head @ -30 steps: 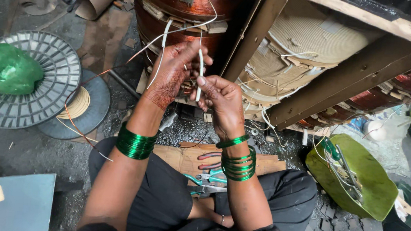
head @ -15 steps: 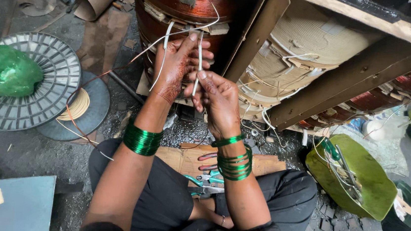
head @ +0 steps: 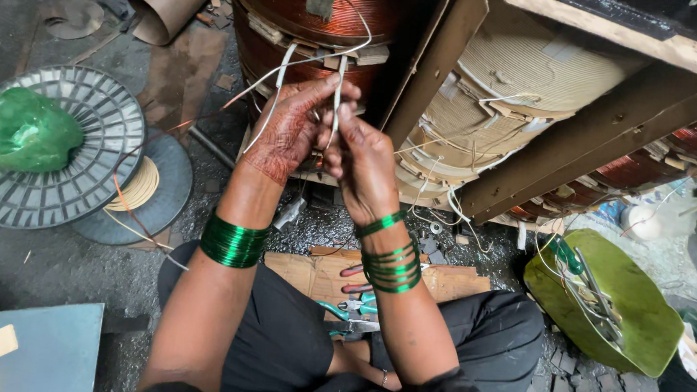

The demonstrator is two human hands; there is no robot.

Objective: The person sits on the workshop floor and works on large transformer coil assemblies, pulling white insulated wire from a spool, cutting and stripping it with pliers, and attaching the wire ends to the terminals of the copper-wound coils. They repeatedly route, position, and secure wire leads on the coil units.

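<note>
The person is wearing black trousers (head: 285, 342) and a black top. A stack of shiny green bangles (head: 233, 242) is circling the left wrist, and more green bangles (head: 391, 263) are ringing the right. Henna patterning is showing on the left hand (head: 291, 128).

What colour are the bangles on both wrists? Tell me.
Shiny green, on the left hand's wrist and the right hand's: bangles. The head view shows them clearly.

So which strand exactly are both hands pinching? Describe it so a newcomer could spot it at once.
Start at the big copper coil at top centre. Just below it, the left hand and right hand meet around a thin white sleeved wire that stands upright between the fingers. Its neighbour is also white but slants away over the left hand.
</note>
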